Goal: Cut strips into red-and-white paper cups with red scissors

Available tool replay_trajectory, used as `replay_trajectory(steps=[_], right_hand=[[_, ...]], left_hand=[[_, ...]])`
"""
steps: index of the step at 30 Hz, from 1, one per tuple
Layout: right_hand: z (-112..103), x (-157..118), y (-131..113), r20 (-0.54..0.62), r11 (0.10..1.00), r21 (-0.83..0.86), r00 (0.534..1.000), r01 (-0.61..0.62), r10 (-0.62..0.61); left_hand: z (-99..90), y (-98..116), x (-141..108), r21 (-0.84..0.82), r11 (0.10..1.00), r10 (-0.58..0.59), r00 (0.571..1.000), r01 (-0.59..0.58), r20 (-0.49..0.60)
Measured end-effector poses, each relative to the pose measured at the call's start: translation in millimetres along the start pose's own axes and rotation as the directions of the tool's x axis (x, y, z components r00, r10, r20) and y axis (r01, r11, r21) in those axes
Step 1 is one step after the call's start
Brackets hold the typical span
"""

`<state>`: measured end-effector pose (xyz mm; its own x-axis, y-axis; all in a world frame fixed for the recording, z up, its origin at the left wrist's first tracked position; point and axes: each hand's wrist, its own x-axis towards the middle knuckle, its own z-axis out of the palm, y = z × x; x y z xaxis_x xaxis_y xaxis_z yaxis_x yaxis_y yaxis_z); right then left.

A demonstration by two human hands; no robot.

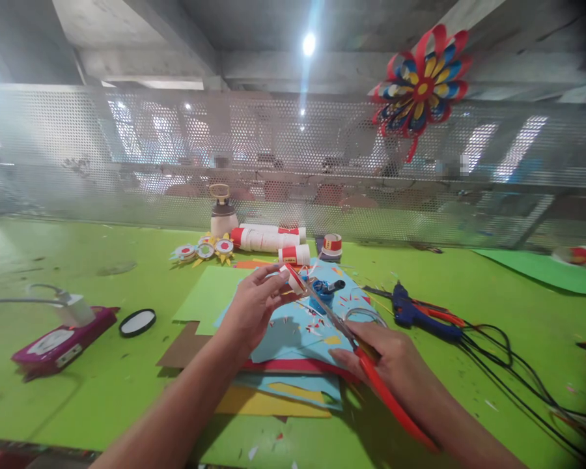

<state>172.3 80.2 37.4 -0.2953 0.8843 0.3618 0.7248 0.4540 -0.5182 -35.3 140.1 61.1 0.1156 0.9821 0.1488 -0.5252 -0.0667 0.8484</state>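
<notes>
My left hand is closed on a small red-and-white paper cup piece above the stacked paper. In my right hand is a pair of scissors with red handles; the metal blades point up and left, their tips at the cup piece. Just behind the blades stands a blue jar with a dark object across its top. Small red, white and yellow scraps lie on the light blue paper beneath both hands.
A blue glue gun with black cables lies right. Left are a purple power strip and a round black-rimmed disc. Stacked paper cups, flower-like pieces and a spray bottle stand behind, before a perforated screen.
</notes>
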Motion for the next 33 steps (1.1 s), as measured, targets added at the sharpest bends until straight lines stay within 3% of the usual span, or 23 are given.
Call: replay_trajectory(steps=[11,33], right_hand=[[-1.2,-0.3,3.3,0.027,0.999,-0.018,0.999,-0.029,0.029],[0.3,0.1,5.4,0.017,0.999,-0.032,1.0,-0.002,0.003]], left_hand=[[-2.2,-4.0,1.8,0.008,0.999,0.041,0.999,-0.04,-0.01],[-3.5,-1.1,2.6,-0.009,1.0,0.006,0.998,-0.006,-0.057]])
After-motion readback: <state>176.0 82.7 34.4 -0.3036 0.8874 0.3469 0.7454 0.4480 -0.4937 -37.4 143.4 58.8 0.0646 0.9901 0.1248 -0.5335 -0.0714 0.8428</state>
